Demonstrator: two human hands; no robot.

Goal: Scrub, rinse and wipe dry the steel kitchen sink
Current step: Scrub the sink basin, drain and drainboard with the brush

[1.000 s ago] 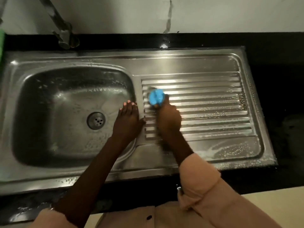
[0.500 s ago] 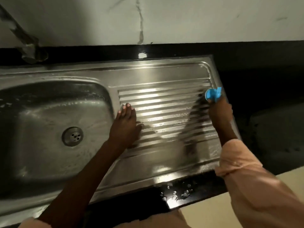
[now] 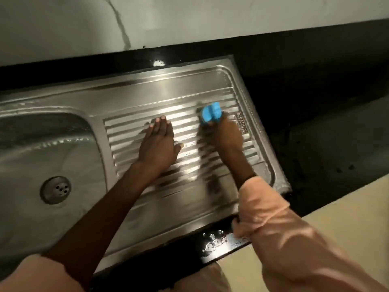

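The steel sink [image 3: 168, 91] fills the middle of the head view, with its basin at the left and a ribbed drainboard [image 3: 126, 131] at the right. My left hand [image 3: 157, 142] lies flat on the ribs, fingers straight. My right hand [image 3: 228, 135] grips a blue scrubber [image 3: 211, 114] and presses it on the upper right part of the ribs. The drainboard looks wet and shiny. The basin's drain [image 3: 55, 189] shows at the lower left.
A black countertop [image 3: 315, 102] surrounds the sink, with water drops [image 3: 216, 242] on its front edge. A pale marbled wall [image 3: 189, 22] rises behind. The tap is out of view.
The view has shifted right. My left hand moved from the basin edge onto the ribs. My right hand swept the scrubber to the drainboard's right edge, then back a little leftwards.
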